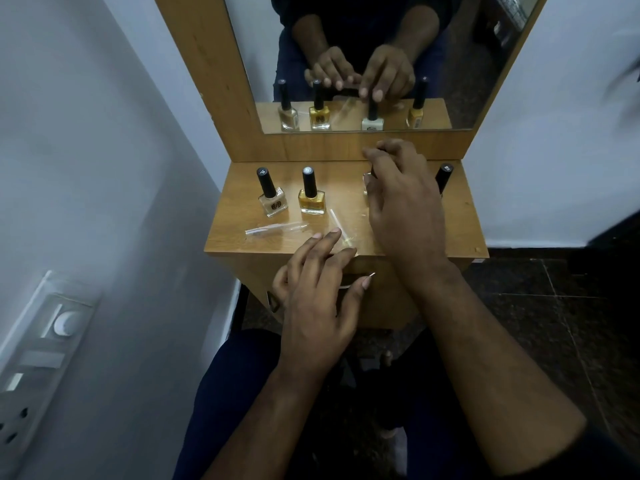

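Grip of right hand (405, 209) on polish bottle (366, 182), left hand (318, 292) splayed

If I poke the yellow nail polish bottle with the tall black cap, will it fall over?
Poked low, the square yellow glass nail polish bottle likely just slides; its flat base sits on the smooth wooden shelf. Poked on its tall black cap, it may tip. Being glass, it probably feels heavy and could break.

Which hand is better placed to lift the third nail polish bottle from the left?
Right. The right hand is over the third bottle, fingers curled on its cap in the mirror. The left hand rests spread on the table edge, farther off.
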The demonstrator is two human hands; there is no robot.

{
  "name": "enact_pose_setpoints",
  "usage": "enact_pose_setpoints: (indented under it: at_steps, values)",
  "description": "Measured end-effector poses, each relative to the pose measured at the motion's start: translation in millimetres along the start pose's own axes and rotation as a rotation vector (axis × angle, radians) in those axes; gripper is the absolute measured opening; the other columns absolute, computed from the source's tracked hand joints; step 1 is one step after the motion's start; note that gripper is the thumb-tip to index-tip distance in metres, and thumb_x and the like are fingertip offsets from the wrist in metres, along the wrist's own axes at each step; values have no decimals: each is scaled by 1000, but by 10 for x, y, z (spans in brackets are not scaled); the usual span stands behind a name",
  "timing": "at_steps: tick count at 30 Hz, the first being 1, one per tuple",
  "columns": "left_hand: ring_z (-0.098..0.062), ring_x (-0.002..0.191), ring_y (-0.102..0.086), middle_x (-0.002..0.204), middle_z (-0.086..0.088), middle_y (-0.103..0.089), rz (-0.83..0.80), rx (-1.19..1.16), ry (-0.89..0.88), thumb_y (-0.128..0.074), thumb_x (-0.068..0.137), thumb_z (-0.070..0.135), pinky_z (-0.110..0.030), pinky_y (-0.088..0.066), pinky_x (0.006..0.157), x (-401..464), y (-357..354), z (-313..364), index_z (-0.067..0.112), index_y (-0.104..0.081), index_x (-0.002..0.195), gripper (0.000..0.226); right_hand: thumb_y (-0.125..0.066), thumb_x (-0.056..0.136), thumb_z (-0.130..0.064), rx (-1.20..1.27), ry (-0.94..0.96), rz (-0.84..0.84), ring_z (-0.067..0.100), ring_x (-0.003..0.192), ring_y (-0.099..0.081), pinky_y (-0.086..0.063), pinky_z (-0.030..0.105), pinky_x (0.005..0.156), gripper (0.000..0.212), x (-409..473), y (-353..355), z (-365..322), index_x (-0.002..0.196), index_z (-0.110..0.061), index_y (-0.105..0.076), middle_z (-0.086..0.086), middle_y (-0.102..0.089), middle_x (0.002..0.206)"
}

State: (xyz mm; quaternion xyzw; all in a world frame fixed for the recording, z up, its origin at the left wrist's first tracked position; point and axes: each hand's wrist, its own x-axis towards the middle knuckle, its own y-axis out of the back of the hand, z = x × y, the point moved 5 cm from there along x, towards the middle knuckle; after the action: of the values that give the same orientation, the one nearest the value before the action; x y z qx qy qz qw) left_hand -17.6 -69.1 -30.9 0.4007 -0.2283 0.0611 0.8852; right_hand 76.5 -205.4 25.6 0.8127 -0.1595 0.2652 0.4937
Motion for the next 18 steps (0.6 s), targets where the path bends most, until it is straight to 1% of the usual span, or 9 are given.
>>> enact_pose_setpoints:
  at_steps: [3,6,9,11,15,18]
  values:
    - [-14,150,-32,154,6,-50,-1,-5,9,-58,99,42,-42,-26,108,-1,0,-11,23,-64,129,36,-65,96,-3,12,31,18,24,106,-61,-57,40,81,31,-5,34,-4,126,-10,-66,12,-61,124]
    - [-14,150,-32,154,6,-49,2,-9,15,-58,99,42,-42,-26,107,-5,0,-32,23,-64,129,36,-67,95,-4,40,58,39,22,100,-62,-57,37,76,27,-24,101,-36,121,-9,-68,12,-62,120]
    - [-13,150,-32,154,7,-50,19,-13,16,-58,99,43,-42,-25,107,-7,18,-44,24,-64,130,37,-64,99,-8,75,94,112,20,98,-60,-56,37,74,19,-45,233,-93,118,-10,-68,11,-61,118]
    - [-11,150,-31,154,7,-49,30,-22,21,-56,99,44,-40,-23,107,-6,43,-51,25,-62,131,38,-63,101,-11,137,107,153,18,98,-59,-55,33,74,16,-100,351,-138,115,-8,-69,12,-61,116]
    - [-7,149,-28,154,8,-48,57,-38,25,-57,100,43,-36,-20,108,-16,126,-53,26,-59,136,41,-67,99,-8,304,63,160,9,100,-55,-49,18,79,13,-383,553,-233,110,-3,-69,10,-59,113]
    - [-13,147,-35,152,6,-51,89,-19,28,-59,99,43,-38,-24,108,-46,239,-19,22,-59,138,44,-72,95,-5,444,0,104,10,99,-60,-50,19,84,13,-593,629,-269,107,-3,-69,6,-61,110]
